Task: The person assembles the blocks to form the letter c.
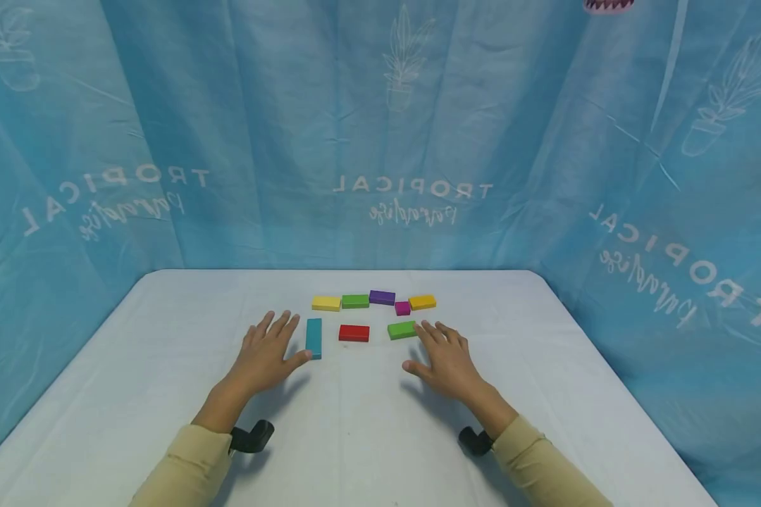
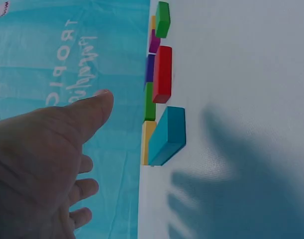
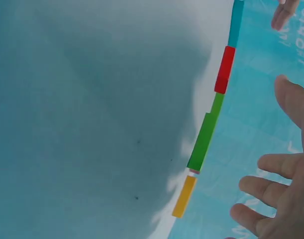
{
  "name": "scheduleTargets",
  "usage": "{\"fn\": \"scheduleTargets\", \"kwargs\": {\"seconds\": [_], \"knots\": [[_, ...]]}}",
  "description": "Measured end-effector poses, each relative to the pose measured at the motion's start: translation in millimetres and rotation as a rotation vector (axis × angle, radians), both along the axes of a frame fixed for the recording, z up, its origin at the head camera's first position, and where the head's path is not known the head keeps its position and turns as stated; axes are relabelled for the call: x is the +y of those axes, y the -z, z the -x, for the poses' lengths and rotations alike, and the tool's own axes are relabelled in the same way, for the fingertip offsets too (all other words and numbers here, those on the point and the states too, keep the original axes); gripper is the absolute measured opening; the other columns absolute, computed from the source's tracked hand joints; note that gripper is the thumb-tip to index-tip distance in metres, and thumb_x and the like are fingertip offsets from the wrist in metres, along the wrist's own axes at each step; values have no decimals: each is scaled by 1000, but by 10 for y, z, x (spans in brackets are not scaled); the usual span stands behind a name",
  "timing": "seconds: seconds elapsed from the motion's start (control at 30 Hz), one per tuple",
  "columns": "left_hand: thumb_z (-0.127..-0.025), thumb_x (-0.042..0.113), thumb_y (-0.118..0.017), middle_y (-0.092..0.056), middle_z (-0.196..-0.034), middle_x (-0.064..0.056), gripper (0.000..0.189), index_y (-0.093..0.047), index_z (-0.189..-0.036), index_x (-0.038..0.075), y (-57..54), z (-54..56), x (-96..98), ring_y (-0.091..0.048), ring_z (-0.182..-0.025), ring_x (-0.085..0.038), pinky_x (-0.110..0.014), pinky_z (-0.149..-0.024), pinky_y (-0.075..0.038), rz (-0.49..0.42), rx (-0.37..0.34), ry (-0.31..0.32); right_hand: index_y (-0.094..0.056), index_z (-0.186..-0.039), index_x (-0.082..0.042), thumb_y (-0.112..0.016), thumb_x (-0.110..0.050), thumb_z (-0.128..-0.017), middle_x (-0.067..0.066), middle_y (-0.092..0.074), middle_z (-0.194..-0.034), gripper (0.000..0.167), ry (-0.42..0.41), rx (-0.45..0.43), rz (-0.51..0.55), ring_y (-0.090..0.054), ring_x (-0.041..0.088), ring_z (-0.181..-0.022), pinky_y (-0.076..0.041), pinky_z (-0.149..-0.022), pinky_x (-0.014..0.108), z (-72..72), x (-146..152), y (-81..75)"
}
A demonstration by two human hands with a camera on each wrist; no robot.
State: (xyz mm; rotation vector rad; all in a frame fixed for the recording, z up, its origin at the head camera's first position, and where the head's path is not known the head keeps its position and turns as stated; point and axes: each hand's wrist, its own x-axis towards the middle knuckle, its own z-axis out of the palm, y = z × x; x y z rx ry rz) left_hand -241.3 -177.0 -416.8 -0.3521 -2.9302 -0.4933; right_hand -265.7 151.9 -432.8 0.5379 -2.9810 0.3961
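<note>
My left hand, fingers spread and holding nothing, hovers over the table beside a teal block; its thumb overlaps the block's near end in the head view. Near a green block is my right hand, also spread and with nothing in it, its fingertips overlapping that block's right end. Between the hands lies a red block. Behind, a loose row holds a yellow block, another green block, a purple block, a small magenta block and an orange-yellow block.
The blocks lie on a white-covered table. A blue printed curtain hangs behind the table and along both sides. Dark wrist mounts show at the left sleeve and the right sleeve. Both hands cast shadows on the cloth.
</note>
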Motion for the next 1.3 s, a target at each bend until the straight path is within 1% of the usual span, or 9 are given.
{"fn": "scheduleTargets", "kwargs": {"seconds": [0.1,0.27,0.47,0.6,0.73,0.97,1.2,1.3], "knots": [[-91,38,-65,-31,-149,-26,74,-36,-146,-2,8,25,2,-15,-139,-46,-67,-106,-10,-6,9,13,-38,-148,-12,-66,-51,-87,10,-38,-149,77,-2,-4,28,-28,35,-137,-22,-107,56,66,10,5],[-89,39,-66,-35,-147,-25,74,-38,-145,-1,37,76,3,-18,-138,-47,-67,-106,-13,5,15,15,-41,-146,-13,-67,-48,-87,10,-45,-145,74,-2,3,57,-34,34,-133,-27,-104,55,184,24,25],[-89,39,-67,-36,-147,-24,74,-39,-144,-1,65,140,11,-18,-137,-47,-67,-106,-13,16,-8,12,-46,-143,-14,-69,-47,-86,11,-49,-140,70,7,14,77,-38,33,-128,-30,-102,54,309,26,51],[-88,40,-67,-35,-148,-23,75,-39,-145,0,67,176,10,-18,-138,-46,-66,-106,-13,24,-34,12,-48,-142,-15,-70,-46,-85,9,-50,-139,68,10,16,71,-40,32,-127,-31,-100,53,387,16,56],[-87,40,-69,-35,-149,-21,76,-37,-146,2,71,225,3,-16,-138,-46,-66,-106,-12,15,-72,18,-49,-142,-15,-71,-44,-85,9,-50,-140,67,6,-8,65,-40,33,-126,-31,-99,53,458,7,32],[-85,39,-71,-37,-148,-20,78,-38,-146,4,90,331,-19,-17,-138,-47,-66,-105,-16,-12,-100,63,-52,-140,-15,-71,-44,-85,10,-50,-139,65,-6,-28,37,-42,36,-123,-32,-96,54,595,7,3],[-85,40,-73,-36,-149,-19,79,-38,-147,5,164,460,-47,-19,-137,-46,-65,-105,-17,-21,-146,67,-54,-138,-16,-73,-45,-83,10,-51,-139,65,-4,-71,6,-43,34,-121,-34,-93,52,706,-15,-2],[-85,40,-72,-37,-149,-17,78,-39,-147,6,200,499,-66,-19,-137,-45,-64,-105,-17,-26,-157,64,-55,-137,-15,-74,-44,-83,9,-52,-139,64,-6,-84,-4,-43,33,-120,-34,-93,52,744,-25,-17]]}}
